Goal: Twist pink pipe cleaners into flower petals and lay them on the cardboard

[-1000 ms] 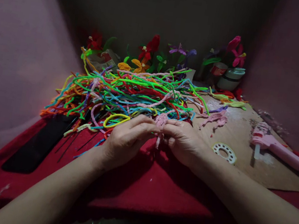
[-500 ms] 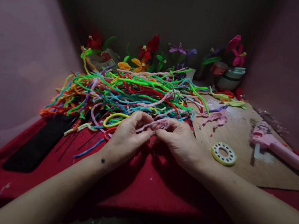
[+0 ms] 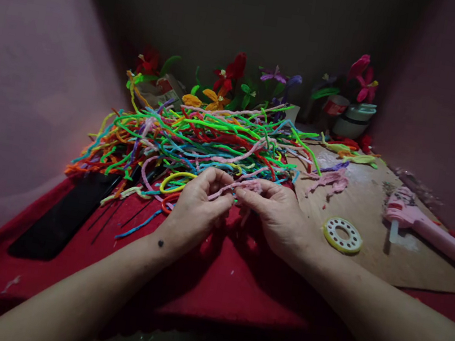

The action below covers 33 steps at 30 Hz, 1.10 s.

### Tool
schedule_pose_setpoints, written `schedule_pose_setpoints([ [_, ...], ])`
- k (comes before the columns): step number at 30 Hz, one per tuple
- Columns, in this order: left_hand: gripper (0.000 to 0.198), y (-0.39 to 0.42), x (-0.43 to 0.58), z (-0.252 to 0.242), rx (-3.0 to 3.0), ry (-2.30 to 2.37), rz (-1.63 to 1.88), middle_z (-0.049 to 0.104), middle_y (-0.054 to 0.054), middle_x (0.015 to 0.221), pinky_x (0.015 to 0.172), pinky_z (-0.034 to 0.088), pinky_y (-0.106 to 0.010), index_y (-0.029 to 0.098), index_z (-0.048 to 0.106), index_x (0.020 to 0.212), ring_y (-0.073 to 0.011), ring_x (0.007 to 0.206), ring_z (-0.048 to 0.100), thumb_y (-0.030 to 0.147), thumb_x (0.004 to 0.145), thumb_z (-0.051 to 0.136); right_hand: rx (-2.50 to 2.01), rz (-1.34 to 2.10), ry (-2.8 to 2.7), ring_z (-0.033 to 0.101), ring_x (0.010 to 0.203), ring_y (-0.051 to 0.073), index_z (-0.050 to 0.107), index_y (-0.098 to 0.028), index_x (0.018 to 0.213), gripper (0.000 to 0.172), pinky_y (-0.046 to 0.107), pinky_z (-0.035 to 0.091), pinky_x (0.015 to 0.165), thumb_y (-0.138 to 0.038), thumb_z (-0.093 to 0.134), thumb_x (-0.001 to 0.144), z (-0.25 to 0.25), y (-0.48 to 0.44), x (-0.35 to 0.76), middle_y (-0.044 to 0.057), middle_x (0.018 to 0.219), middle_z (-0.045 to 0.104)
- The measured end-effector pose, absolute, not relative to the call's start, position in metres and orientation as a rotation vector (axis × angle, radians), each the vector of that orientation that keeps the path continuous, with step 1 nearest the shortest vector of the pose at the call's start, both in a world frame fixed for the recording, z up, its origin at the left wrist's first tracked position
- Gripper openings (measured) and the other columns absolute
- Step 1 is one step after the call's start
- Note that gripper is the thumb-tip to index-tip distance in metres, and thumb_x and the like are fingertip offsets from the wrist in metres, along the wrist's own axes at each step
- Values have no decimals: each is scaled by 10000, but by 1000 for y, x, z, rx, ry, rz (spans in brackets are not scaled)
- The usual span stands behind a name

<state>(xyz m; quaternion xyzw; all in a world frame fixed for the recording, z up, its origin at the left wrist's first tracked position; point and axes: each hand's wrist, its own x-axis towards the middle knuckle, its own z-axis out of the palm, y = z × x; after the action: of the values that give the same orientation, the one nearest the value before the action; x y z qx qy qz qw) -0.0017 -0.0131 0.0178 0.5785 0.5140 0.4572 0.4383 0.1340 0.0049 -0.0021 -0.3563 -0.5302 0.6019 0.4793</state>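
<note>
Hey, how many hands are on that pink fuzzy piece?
2: the left hand pinches the strand-like left part of the pink fuzzy piece; the right hand holds its bunched right part. No others show.

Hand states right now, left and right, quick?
Left hand: closed, pinching the pink fuzzy piece on its strand side.
Right hand: closed, holding the same pink fuzzy piece at its bunched end.

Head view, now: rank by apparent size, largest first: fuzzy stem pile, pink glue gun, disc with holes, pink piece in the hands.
1. Fuzzy stem pile
2. Pink glue gun
3. Unsure: disc with holes and pink piece; the left hand and right hand partly cover the piece.
</note>
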Motion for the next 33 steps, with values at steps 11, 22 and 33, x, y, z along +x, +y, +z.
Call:
schedule_pose_setpoints([
  [11,207,-18,-18,29,1838,964,1069,605,-21,752,644,487,-251,166,602,997,-109,633,564,149,801,537,-779,1745,-1003,432,457,90,659,-132,683,86,252,335,447,-184,626,623,3,16,140,24,627,588],
  [22,139,-10,-27,35,2158,1052,1034,599,-40,712,644,464,-253,167,669,720,-131,671,552,250,792,583,-856,1690,-1219,399,405,72,676,-145,681,115,226,287,387,-241,613,688,3,14,144,-2,555,556],
  [33,159,-11,-30,27,2726,1265,865,606,-19,676,578,409,-199,165,640,766,-100,604,545,214,823,500,-1219,1332,-1530,372,357,62,597,-141,483,286,217,246,387,-284,596,731,20,4,145,-31,380,460],
])
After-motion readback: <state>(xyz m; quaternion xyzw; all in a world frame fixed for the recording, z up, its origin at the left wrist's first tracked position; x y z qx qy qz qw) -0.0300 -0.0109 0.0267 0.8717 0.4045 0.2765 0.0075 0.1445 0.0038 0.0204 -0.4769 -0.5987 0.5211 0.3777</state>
